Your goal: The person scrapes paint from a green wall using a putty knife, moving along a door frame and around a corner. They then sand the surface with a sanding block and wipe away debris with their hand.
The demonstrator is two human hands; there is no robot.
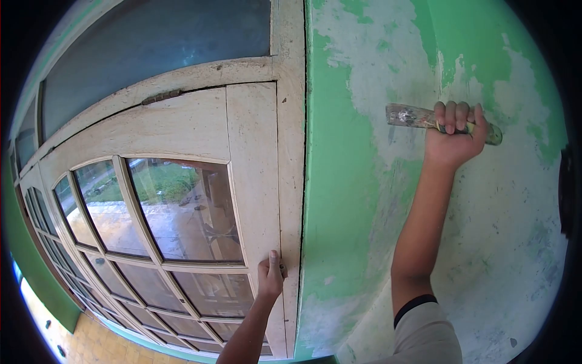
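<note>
My right hand (458,130) is closed around the handle of a paint scraper (407,115), raised in front of the wall. Its flat, worn metal blade points left, and the handle's end sticks out past my palm. Whether the blade touches the wall is hard to tell. Green paint on the wall (339,200) is partly gone, with whitish-grey patches showing around the scraper. Lower down, my left hand (272,276) grips a small door handle (283,270) at the right edge of the cream door (254,145); the fingers hide most of it.
Glass panes (182,206) fill the door and reflect a yard. Above it runs a dark window (163,36) in a worn frame (292,121). Yellowish floor tiles (97,343) show at lower left. A dark object (566,191) sits at the right edge.
</note>
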